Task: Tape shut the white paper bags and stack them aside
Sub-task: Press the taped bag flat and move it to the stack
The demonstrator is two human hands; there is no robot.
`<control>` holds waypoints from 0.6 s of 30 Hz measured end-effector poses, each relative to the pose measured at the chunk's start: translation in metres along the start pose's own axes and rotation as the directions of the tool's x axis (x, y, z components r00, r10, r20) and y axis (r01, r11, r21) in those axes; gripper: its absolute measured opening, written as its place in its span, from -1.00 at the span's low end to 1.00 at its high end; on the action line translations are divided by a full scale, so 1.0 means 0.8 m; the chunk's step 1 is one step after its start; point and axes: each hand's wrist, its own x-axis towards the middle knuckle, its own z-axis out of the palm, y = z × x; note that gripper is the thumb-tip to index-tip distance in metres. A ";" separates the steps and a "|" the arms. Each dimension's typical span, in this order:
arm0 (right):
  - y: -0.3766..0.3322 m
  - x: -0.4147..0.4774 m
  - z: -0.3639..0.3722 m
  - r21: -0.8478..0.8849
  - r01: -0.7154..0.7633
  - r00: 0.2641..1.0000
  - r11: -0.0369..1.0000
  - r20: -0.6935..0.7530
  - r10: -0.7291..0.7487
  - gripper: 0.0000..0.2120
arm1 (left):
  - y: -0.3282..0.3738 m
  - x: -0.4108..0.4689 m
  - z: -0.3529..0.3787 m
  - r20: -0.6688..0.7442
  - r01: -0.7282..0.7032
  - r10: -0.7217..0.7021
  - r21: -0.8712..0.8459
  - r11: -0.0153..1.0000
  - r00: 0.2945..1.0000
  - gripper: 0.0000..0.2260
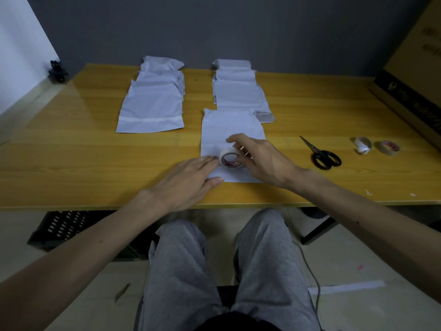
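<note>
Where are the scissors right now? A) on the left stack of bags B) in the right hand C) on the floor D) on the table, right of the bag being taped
D: the scissors lie untouched on the table, right of the bag; the right hand holds the tape roll.

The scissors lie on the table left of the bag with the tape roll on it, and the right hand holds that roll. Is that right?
Not quite. The head view shows the scissors on the table to the right of the bag, not the left. The rest holds: the tape roll is on that bag and the right hand holds it.
</note>
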 end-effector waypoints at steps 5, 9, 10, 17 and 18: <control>0.006 -0.003 0.007 0.055 0.058 0.995 0.997 -0.080 -0.054 -0.79 | -0.001 -0.002 0.004 0.022 -0.025 0.023 0.067 0.997 0.999 -0.36; 0.005 -0.004 0.011 0.095 0.041 0.994 0.995 -0.108 -0.030 -0.78 | 0.005 0.004 0.003 0.067 -0.008 0.010 -0.034 0.999 0.998 -0.42; 0.005 -0.004 0.012 0.108 0.030 0.993 0.994 -0.114 -0.017 -0.78 | 0.005 0.005 0.004 0.078 0.000 0.005 -0.074 0.997 0.997 -0.42; 0.009 -0.014 0.017 0.218 -0.068 0.984 0.974 -0.147 0.101 -0.76 | 0.004 0.005 0.005 0.206 0.002 -0.009 0.034 0.999 0.979 -0.30; 0.008 -0.014 0.016 0.210 -0.059 0.985 0.976 -0.146 0.091 -0.75 | 0.005 0.005 0.004 0.221 0.014 -0.020 0.030 0.999 0.975 -0.28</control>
